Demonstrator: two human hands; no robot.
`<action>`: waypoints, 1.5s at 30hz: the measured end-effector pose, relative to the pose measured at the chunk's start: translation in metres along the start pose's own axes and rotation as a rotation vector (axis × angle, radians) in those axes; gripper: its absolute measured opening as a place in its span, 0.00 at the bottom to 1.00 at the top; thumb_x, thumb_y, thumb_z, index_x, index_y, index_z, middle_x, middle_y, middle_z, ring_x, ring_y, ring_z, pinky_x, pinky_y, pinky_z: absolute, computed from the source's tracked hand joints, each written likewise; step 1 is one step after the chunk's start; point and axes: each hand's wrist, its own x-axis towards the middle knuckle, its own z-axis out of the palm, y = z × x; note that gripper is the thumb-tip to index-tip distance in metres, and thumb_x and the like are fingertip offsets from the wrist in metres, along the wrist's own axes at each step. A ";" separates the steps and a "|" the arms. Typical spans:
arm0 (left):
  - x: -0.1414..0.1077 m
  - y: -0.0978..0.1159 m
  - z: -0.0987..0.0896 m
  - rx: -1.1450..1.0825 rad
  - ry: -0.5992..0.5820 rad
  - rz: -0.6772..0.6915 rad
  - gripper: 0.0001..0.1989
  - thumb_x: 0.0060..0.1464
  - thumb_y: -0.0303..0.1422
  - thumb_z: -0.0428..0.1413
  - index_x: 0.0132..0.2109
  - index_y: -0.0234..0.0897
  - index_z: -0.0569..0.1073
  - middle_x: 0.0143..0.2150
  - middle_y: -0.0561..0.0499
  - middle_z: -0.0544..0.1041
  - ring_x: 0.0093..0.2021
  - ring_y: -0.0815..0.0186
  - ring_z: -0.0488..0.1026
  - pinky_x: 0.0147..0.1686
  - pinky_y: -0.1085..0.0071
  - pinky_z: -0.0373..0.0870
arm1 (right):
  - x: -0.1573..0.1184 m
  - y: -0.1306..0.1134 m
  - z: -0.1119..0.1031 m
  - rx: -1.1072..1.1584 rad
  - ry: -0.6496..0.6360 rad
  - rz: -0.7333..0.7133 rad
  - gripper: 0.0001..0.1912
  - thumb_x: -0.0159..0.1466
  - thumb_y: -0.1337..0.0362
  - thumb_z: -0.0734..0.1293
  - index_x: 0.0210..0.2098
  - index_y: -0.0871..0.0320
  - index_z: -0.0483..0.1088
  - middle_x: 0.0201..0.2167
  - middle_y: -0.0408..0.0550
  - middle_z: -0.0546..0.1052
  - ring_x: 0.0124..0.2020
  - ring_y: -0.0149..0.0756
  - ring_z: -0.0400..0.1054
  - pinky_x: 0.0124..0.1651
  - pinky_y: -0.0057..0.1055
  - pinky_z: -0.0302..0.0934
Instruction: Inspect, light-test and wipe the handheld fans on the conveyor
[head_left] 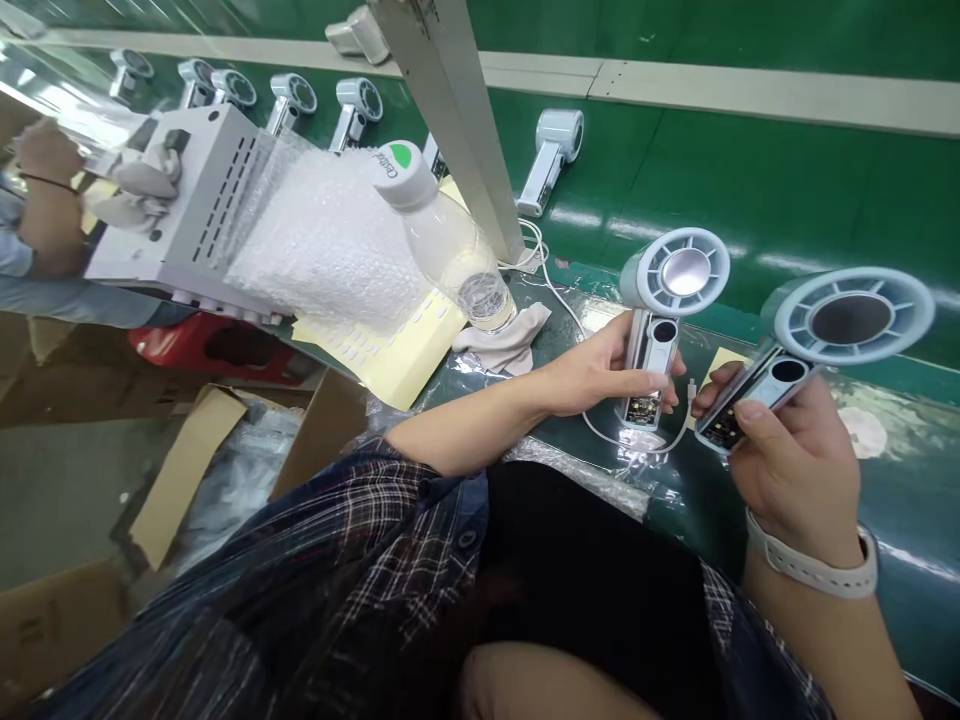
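My left hand [600, 368] is wrapped round the handle of a light blue handheld fan [651, 335]. This fan has a round ribbed head with a silvery centre, and a bare circuit board shows low on its handle. In my right hand [799, 450] is a second light blue handheld fan [780, 385], its head tilted up to the right and its centre dark. Circuitry is exposed on that handle too. Between the two hands, the plug end of a white charging cable [691, 390] sticks up, and its cord loops beneath the left fan.
A clear bottle [457, 245] stands on a yellow sheet [405, 365] beside a grey cloth [510, 340]. Bubble wrap [330, 230] leans against a white box [180, 190]. A metal post [465, 120] rises before the green belt [712, 180] carrying several fans. A co-worker's hand [49, 150] is far left.
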 end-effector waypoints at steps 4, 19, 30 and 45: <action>0.000 0.002 0.001 0.008 0.020 -0.050 0.30 0.54 0.44 0.74 0.52 0.40 0.65 0.48 0.49 0.77 0.41 0.63 0.83 0.45 0.61 0.77 | 0.004 0.009 -0.002 0.006 0.012 0.039 0.20 0.58 0.54 0.82 0.45 0.52 0.77 0.42 0.49 0.81 0.35 0.40 0.77 0.36 0.40 0.76; 0.000 -0.003 0.001 0.003 0.096 -0.049 0.29 0.52 0.44 0.72 0.49 0.41 0.63 0.40 0.57 0.76 0.34 0.65 0.81 0.44 0.60 0.79 | 0.002 0.005 0.002 -0.013 0.033 0.032 0.12 0.58 0.61 0.75 0.41 0.53 0.76 0.38 0.48 0.81 0.31 0.38 0.75 0.30 0.36 0.73; 0.000 -0.008 -0.001 0.116 0.094 -0.001 0.33 0.54 0.47 0.72 0.56 0.42 0.63 0.38 0.54 0.78 0.37 0.60 0.81 0.47 0.56 0.79 | 0.000 0.004 0.002 -0.054 -0.032 -0.028 0.12 0.62 0.55 0.77 0.41 0.51 0.76 0.35 0.46 0.81 0.28 0.38 0.74 0.28 0.36 0.70; 0.002 -0.007 0.000 0.098 0.109 -0.037 0.31 0.55 0.51 0.70 0.52 0.42 0.62 0.37 0.54 0.78 0.36 0.59 0.81 0.45 0.56 0.77 | 0.005 0.006 0.004 -0.030 0.096 0.037 0.09 0.60 0.62 0.71 0.41 0.54 0.74 0.34 0.48 0.78 0.28 0.39 0.73 0.28 0.39 0.71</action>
